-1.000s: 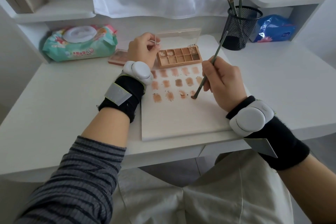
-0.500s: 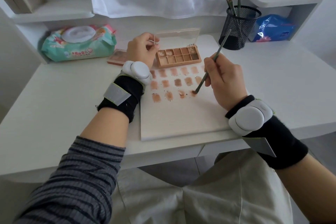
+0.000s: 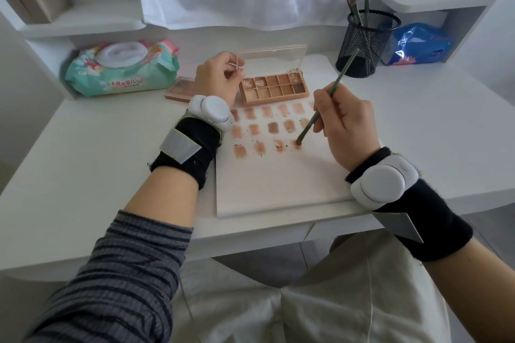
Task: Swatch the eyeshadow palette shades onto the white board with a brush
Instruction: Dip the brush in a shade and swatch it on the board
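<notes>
The white board (image 3: 278,184) lies flat on the desk with three rows of tan and brown swatches (image 3: 267,128) across its upper part. An open eyeshadow palette (image 3: 274,87) with a clear raised lid sits at the board's far edge. My right hand (image 3: 345,125) grips a thin green brush (image 3: 323,103), its tip touching the board at the fourth swatch of the lowest row. My left hand (image 3: 220,78) rests beside the palette's left end, fingers curled, pinching something small and thin that I cannot make out.
A second closed palette (image 3: 179,88) lies left of my left hand. A wet wipes pack (image 3: 122,67) sits at the back left. A black mesh cup (image 3: 366,42) with brushes and a blue packet (image 3: 418,44) stand at the back right.
The brush tip has slid slightly up and back down over the same swatch in the lowest row. My left hand has stayed by the palette.
</notes>
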